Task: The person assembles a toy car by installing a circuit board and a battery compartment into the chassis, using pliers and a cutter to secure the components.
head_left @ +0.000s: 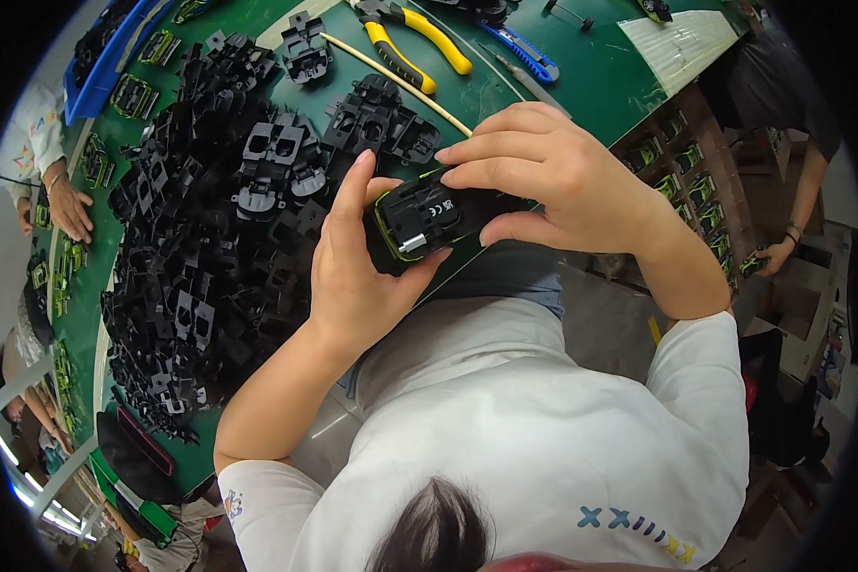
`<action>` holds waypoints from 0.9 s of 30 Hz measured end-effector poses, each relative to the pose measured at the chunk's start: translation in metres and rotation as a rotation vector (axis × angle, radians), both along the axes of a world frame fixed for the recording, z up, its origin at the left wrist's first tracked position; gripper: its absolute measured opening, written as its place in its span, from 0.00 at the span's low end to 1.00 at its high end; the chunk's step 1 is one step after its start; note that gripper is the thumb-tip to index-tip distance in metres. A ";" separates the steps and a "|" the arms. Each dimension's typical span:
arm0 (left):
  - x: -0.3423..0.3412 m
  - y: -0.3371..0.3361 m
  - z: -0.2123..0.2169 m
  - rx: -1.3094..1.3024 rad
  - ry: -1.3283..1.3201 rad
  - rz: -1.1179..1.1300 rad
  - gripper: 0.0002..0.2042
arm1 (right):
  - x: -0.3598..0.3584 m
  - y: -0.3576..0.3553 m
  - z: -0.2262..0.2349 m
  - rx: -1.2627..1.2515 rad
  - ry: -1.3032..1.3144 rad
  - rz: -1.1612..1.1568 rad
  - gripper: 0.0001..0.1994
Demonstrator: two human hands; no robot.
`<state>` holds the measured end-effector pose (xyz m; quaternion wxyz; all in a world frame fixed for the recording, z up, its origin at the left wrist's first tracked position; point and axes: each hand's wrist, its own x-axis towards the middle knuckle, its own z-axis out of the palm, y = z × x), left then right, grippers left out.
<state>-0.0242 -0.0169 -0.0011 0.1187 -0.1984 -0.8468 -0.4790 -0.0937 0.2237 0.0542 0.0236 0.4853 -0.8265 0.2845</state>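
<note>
Between my hands is a small toy car point(419, 217) with a black underside turned up, lime-green edges and a silvery axle at its near end. My left hand point(343, 262) grips it, thumb at the near side and fingers at the far side. My right hand point(572, 176) closes over its right end, fingers bent above and thumb below. Dark material shows between those fingers; whether it is a separate piece I cannot tell. Just left of my hands, a big heap of black plastic chassis parts point(281, 157) covers the green table point(591, 81).
Beyond my hands lie yellow-handled pliers point(429, 43), a thin wooden stick point(391, 74) and a blue utility knife point(524, 52). Finished-looking green cars stand in a brown tray point(629, 153) at right. Co-workers' hands point(69, 208) show at left, another hand point(777, 255) at right.
</note>
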 end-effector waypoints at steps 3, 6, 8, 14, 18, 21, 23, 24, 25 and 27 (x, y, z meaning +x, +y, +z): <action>0.000 0.000 -0.001 -0.005 -0.003 0.004 0.51 | -0.002 -0.002 -0.004 0.006 -0.014 0.012 0.24; 0.000 0.000 -0.002 -0.017 -0.002 0.008 0.51 | -0.002 -0.002 -0.010 -0.003 -0.040 0.018 0.24; 0.000 0.000 -0.002 -0.020 -0.007 0.009 0.51 | -0.002 -0.002 -0.012 -0.010 -0.052 0.018 0.24; -0.001 -0.001 0.003 -0.035 -0.011 -0.001 0.46 | 0.000 0.010 -0.013 -0.149 -0.076 -0.082 0.29; -0.002 0.001 0.009 -0.151 0.045 -0.059 0.36 | 0.007 0.018 -0.027 -0.082 -0.039 -0.081 0.30; 0.000 0.003 0.014 -0.258 0.014 -0.043 0.32 | 0.011 0.018 -0.033 -0.102 -0.020 -0.103 0.27; -0.002 0.002 0.017 -0.275 0.037 -0.057 0.32 | 0.010 0.018 -0.035 -0.117 -0.021 -0.099 0.28; -0.003 0.002 0.018 -0.289 0.059 -0.066 0.33 | 0.009 0.019 -0.036 -0.130 -0.020 -0.090 0.28; -0.003 0.003 0.017 -0.291 0.060 -0.071 0.33 | 0.009 0.019 -0.038 -0.132 -0.020 -0.094 0.28; -0.003 0.004 0.013 -0.236 0.034 -0.045 0.30 | 0.009 0.019 -0.041 -0.182 -0.062 -0.075 0.27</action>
